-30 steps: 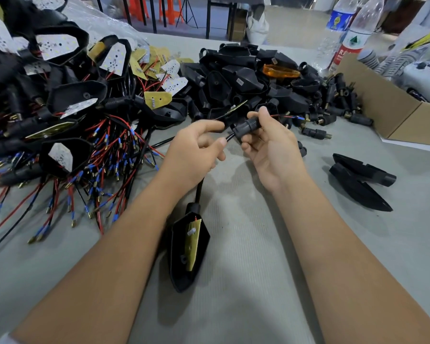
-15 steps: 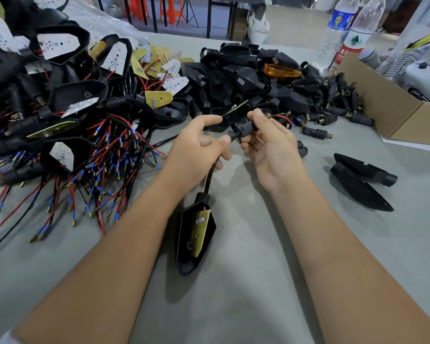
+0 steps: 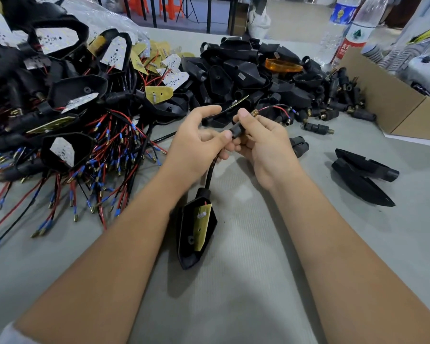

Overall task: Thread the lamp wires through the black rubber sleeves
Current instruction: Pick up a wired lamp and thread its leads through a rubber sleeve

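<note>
While the lamp housing (image 3: pixel 195 232) hung near, the left hand (image 3: pixel 196 147) pinched its wires (image 3: pixel 210 170). The right hand (image 3: pixel 263 142) gripped the black rubber sleeve (image 3: pixel 237 130) between thumb and curled fingers.

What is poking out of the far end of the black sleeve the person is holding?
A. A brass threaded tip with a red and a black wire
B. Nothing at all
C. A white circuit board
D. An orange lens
A: a brass threaded tip shows beyond the right hand's fingertips, and thin red and black wires arc out of it toward the pile, while the black sleeve sits gripped between both hands.
</note>
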The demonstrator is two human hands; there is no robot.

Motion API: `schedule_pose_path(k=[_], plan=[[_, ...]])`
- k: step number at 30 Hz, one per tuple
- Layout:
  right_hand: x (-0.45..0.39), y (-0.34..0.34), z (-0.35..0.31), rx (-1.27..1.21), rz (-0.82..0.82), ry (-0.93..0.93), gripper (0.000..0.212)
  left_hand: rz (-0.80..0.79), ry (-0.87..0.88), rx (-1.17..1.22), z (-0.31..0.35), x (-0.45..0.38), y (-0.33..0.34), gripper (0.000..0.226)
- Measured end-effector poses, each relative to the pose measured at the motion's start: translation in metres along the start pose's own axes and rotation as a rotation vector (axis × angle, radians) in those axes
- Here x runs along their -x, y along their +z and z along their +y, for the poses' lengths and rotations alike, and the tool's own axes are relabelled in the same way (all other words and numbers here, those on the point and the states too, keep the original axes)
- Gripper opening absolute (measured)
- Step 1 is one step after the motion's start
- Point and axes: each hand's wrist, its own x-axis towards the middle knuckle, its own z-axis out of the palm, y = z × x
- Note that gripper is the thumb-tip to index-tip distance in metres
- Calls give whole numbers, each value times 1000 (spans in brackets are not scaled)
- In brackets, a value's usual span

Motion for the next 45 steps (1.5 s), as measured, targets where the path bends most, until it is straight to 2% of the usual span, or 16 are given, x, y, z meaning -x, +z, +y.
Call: schedule_pose_path(k=[3, 6, 9, 16, 22, 28, 33, 39, 45], plan=[[-1, -3, -2, -70, 39, -8, 17, 25, -34, -38, 0, -1, 0, 30], [-1, -6, -3, -149, 88, 5, 17, 9, -103, -106, 0, -2, 0, 6], [-2, -8, -3, -175, 115, 16, 17, -40, -95, -184, 0, -2, 1, 15], [-2, -4, 1, 99, -18, -23, 16, -19, -44, -204, -1, 0, -3, 23], [-3, -6, 1, -21, 9, -18, 16, -15, -59, -155, 3, -1, 0, 23], [-4, -7, -2, -169, 134, 5, 18, -73, -134, -164, 9, 1, -1, 20], [-4, -7, -2, -74, 59, -17, 17, -70, -112, -184, 9, 3, -3, 16], [-4, -4, 2, 107, -6, -31, 15, -72, -103, -195, 6, 2, -2, 21], [-3, -5, 0, -31, 45, -18, 20, -35, -142, -142, 11, 4, -1, 26]])
